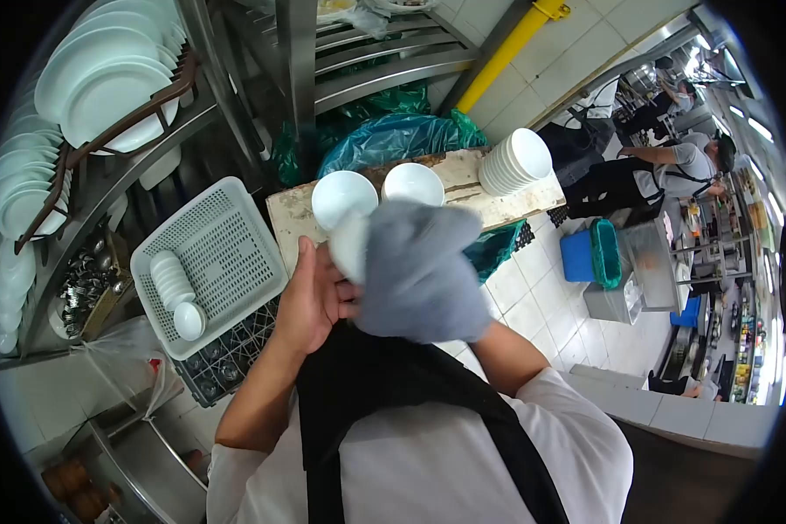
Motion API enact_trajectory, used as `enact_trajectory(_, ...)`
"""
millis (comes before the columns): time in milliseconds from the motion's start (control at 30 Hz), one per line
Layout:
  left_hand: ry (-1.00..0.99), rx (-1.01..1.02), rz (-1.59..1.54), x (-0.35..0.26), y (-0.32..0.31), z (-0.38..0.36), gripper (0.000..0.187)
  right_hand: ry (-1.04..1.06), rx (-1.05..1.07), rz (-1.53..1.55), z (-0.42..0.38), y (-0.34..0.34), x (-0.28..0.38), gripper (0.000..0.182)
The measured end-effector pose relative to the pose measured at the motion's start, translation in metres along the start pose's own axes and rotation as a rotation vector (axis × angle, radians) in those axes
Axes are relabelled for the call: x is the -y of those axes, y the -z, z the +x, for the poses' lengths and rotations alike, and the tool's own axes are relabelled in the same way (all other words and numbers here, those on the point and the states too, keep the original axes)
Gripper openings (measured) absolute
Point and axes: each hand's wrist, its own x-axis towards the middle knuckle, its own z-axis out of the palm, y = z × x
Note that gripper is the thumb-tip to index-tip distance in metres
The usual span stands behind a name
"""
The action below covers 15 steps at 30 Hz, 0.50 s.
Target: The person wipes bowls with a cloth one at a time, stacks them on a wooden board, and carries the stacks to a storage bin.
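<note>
Our left hand [308, 295] is partly curled, fingers loosely against the side of a white bowl [348, 247], thumb apart from it. Right hand hidden under the grey cloth [419, 271]; its closure we cannot tell. Cloth presses against the bowl's right side, both blurred.

Just beyond the grip: two loose bowls [345, 199] on the worn board [463, 181]; farther right, a tilted bowl stack [513, 164]. Left of grip: the basket [210, 246] with small dishes [173, 281].

Risks, our judgement: loose fingers plus a slick surface could let the bowl slip; swinging cloth could snag a near bowl; a knock could topple the stack off the board's end onto the tiles [520, 293].
</note>
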Motion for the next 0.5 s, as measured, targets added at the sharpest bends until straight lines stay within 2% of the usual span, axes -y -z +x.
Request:
enact_trajectory(33,0.042,0.147,0.017,0.004,0.005,-0.001,0.068,-0.146,-0.023,0.281,-0.006,0.01,-0.022,0.034)
enact_trajectory(67,-0.032,0.032,0.083,0.003,0.0,-0.005,0.061,-0.256,-0.022,0.415,-0.011,0.014,-0.045,0.034)
enact_trajectory(100,-0.026,0.027,0.072,0.004,0.004,-0.008,0.061,-0.326,-0.01,0.463,-0.016,0.013,-0.063,0.034)
enact_trajectory(167,-0.223,-0.267,0.448,-0.004,0.026,-0.014,0.047,-0.414,0.01,0.484,-0.02,0.005,-0.092,0.033)
enact_trajectory(200,-0.25,-0.39,0.48,-0.007,0.046,-0.017,0.042,-0.443,0.019,0.488,-0.019,-0.002,-0.102,0.033)
enact_trajectory(367,-0.304,-0.974,0.537,-0.004,0.199,-0.041,0.026,-0.41,0.042,0.414,0.007,-0.018,-0.099,0.032)
enact_trajectory(433,-0.351,-1.021,0.54,0.013,0.286,-0.061,0.024,-0.359,0.04,0.392,0.025,-0.015,-0.088,0.032)
enact_trajectory(500,-0.301,-1.192,0.552,0.017,0.313,-0.073,0.024,-0.312,0.039,0.381,0.04,-0.011,-0.075,0.031)
